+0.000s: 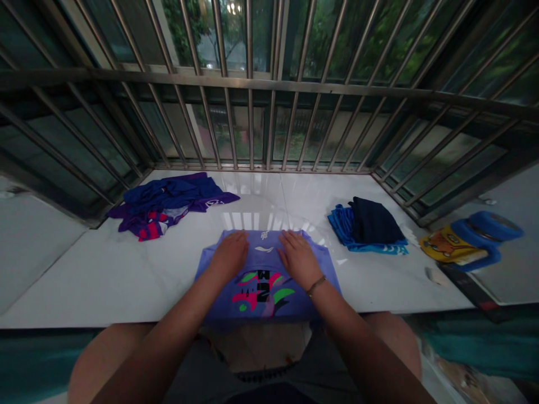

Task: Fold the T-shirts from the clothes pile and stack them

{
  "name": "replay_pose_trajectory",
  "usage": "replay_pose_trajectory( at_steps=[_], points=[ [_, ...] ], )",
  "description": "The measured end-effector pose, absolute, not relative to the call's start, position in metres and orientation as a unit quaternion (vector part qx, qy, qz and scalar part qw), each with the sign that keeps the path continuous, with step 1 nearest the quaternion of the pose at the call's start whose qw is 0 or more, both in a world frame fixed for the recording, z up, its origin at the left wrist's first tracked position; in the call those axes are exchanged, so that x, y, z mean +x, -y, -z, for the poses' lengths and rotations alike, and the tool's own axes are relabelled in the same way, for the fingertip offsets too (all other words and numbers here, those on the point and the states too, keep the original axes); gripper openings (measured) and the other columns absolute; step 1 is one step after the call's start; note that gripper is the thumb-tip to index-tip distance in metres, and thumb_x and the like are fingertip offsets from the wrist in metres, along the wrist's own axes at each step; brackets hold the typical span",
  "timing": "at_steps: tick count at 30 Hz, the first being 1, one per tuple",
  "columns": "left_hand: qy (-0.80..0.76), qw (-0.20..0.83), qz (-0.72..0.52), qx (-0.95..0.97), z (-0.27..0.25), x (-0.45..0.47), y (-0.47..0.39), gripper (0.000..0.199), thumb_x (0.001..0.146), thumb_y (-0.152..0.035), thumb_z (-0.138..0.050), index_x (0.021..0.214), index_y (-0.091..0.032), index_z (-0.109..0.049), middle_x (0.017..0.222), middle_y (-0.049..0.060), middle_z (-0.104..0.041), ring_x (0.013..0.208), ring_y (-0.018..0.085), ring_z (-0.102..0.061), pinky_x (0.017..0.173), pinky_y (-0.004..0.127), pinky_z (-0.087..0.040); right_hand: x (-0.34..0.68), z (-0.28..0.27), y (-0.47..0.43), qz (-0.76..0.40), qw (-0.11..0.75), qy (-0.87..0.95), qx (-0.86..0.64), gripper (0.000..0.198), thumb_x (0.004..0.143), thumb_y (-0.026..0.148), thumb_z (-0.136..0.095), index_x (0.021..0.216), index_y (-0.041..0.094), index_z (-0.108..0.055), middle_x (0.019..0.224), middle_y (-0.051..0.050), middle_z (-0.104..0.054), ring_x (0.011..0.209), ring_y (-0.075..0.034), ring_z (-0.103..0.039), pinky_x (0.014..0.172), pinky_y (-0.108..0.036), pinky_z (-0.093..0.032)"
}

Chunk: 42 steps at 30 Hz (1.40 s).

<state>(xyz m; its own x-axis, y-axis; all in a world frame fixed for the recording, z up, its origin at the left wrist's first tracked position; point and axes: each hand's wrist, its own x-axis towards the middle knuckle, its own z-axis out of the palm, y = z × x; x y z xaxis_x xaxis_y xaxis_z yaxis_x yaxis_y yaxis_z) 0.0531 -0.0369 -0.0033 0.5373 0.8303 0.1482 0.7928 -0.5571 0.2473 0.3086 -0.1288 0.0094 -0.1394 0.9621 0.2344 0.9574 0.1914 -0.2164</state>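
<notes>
A light purple shirt (263, 258) with a white logo and a pink, green and black print lies spread on the white tiled ledge (278, 193), its near end reaching the front edge. My left hand (232, 252) rests on the shirt's upper left part, fingers stretched forward to its far edge. On the upper right part lies my right hand (298, 255), palm down with the fingers spread. Neither hand grips the cloth as far as I can see. A bracelet (316, 285) circles my right wrist.
A loose heap of blue and purple clothes (172, 193) sits at the back left. Folded dark and blue clothes (368, 224) are stacked on the right. Farther right lies a yellow and blue bottle (458, 241) beside a dark strip. Metal bars (250, 84) close off the window side.
</notes>
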Motion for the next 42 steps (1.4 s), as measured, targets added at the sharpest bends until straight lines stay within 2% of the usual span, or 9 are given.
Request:
replay_pose_trajectory(
  at_steps=[4, 8, 17, 22, 25, 29, 32, 37, 42],
  points=[
    [-0.534, 0.047, -0.07, 0.841, 0.025, 0.074, 0.025, 0.064, 0.112, -0.04, -0.048, 0.165, -0.005, -0.053, 0.172, 0.029, -0.048, 0.162, 0.04, -0.047, 0.132, 0.057, -0.041, 0.298, 0.01, 0.105, -0.031, 0.097, 0.706, -0.701, 0.068, 0.112, 0.041, -0.055, 0.171, 0.009, -0.047, 0.181, -0.022, -0.035, 0.167, -0.04, -0.037, 0.135, -0.064, -0.031],
    [-0.584, 0.035, -0.062, 0.809, 0.037, 0.054, 0.021, 0.072, 0.114, -0.053, -0.041, 0.172, -0.01, -0.045, 0.18, 0.024, -0.036, 0.17, 0.038, -0.034, 0.137, 0.058, -0.033, 0.309, 0.029, 0.115, -0.036, 0.089, 0.632, -0.769, 0.075, 0.114, 0.055, -0.049, 0.172, 0.008, -0.045, 0.179, -0.026, -0.037, 0.168, -0.042, -0.035, 0.133, -0.066, -0.029],
    [-0.607, 0.047, -0.061, 0.791, 0.035, 0.035, 0.019, 0.076, 0.113, -0.055, -0.035, 0.175, -0.01, -0.04, 0.184, 0.02, -0.03, 0.172, 0.041, -0.028, 0.139, 0.063, -0.028, 0.339, 0.026, 0.133, 0.0, 0.07, 0.561, -0.825, 0.077, 0.115, 0.055, -0.041, 0.171, 0.003, -0.046, 0.178, -0.031, -0.034, 0.169, -0.046, -0.031, 0.131, -0.075, -0.024],
    [-0.606, 0.095, -0.151, 0.775, 0.036, 0.023, 0.011, 0.067, 0.113, -0.047, -0.038, 0.17, -0.011, -0.047, 0.181, 0.021, -0.036, 0.169, 0.036, -0.036, 0.138, 0.059, -0.032, 0.371, 0.015, 0.148, 0.013, 0.069, 0.533, -0.843, 0.072, 0.116, 0.045, -0.032, 0.168, -0.002, -0.047, 0.176, -0.03, -0.039, 0.168, -0.047, -0.033, 0.131, -0.075, -0.028],
    [-0.63, 0.147, -0.259, 0.717, 0.03, -0.009, 0.002, 0.061, 0.115, -0.041, -0.03, 0.163, -0.014, -0.055, 0.171, 0.019, -0.055, 0.159, 0.028, -0.053, 0.134, 0.047, -0.044, 0.388, 0.008, 0.16, 0.007, 0.054, 0.528, -0.848, 0.069, 0.116, 0.043, -0.031, 0.168, 0.001, -0.05, 0.176, -0.026, -0.042, 0.168, -0.045, -0.033, 0.13, -0.073, -0.031],
    [-0.675, 0.138, -0.315, 0.652, 0.024, -0.058, -0.005, 0.057, 0.112, -0.043, -0.034, 0.15, -0.016, -0.066, 0.145, 0.017, -0.075, 0.135, 0.033, -0.071, 0.121, 0.051, -0.056, 0.405, 0.007, 0.177, 0.005, 0.044, 0.526, -0.849, 0.066, 0.117, 0.042, -0.03, 0.167, 0.006, -0.052, 0.177, -0.022, -0.043, 0.168, -0.041, -0.035, 0.131, -0.068, -0.034],
    [-0.672, 0.129, -0.3, 0.665, 0.03, -0.076, -0.003, 0.054, 0.108, -0.04, -0.037, 0.142, -0.015, -0.071, 0.138, 0.018, -0.077, 0.129, 0.034, -0.074, 0.117, 0.054, -0.058, 0.412, 0.016, 0.189, 0.003, 0.065, 0.537, -0.841, 0.065, 0.117, 0.042, -0.03, 0.165, 0.005, -0.054, 0.176, -0.023, -0.044, 0.167, -0.041, -0.037, 0.13, -0.066, -0.038],
    [-0.591, 0.104, -0.307, 0.739, 0.051, -0.077, -0.001, 0.048, 0.105, -0.038, -0.038, 0.129, -0.016, -0.074, 0.143, 0.019, -0.075, 0.14, 0.033, -0.068, 0.128, 0.053, -0.049, 0.424, 0.038, 0.205, -0.012, 0.13, 0.567, -0.813, 0.065, 0.117, 0.045, -0.03, 0.162, 0.007, -0.057, 0.173, -0.023, -0.049, 0.166, -0.038, -0.04, 0.13, -0.06, -0.041],
    [-0.59, 0.104, -0.313, 0.737, 0.057, -0.078, -0.004, 0.048, 0.107, -0.041, -0.036, 0.126, -0.019, -0.074, 0.143, 0.015, -0.076, 0.138, 0.032, -0.069, 0.126, 0.055, -0.051, 0.438, 0.051, 0.214, -0.004, 0.145, 0.533, -0.834, 0.06, 0.116, 0.04, -0.028, 0.157, 0.01, -0.061, 0.172, -0.022, -0.052, 0.161, -0.037, -0.047, 0.128, -0.062, -0.041]
  ],
)
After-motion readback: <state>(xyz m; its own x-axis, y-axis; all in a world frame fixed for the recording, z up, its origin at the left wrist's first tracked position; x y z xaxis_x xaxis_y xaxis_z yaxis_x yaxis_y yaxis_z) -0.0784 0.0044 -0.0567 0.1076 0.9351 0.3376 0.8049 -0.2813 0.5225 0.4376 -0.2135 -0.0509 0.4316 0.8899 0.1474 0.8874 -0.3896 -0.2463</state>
